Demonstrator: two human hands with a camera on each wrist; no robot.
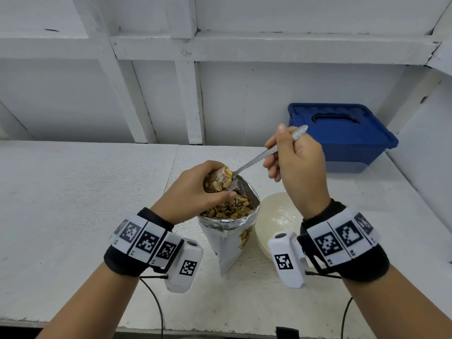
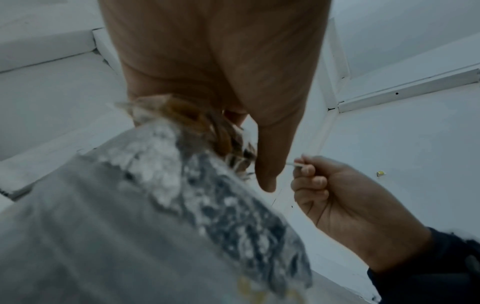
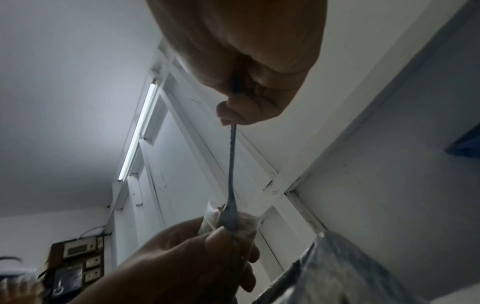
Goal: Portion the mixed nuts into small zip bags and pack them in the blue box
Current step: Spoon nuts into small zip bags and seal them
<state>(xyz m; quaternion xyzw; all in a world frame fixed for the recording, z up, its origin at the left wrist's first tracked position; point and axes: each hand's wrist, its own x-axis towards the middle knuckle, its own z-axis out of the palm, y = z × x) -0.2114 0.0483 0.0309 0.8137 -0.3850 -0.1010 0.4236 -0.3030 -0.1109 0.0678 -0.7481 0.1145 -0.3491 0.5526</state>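
Nuts pouch on white counter

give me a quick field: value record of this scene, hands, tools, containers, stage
left hand: holds small zip bag over the nut packet
right hand: grips spoon handle, bowl end at the zip bag mouth
nut packet: open, upright on the table, mixed nuts inside
white bowl: right of the packet
blue box: lid on, far right
stage: filling a bag, nothing packed yet
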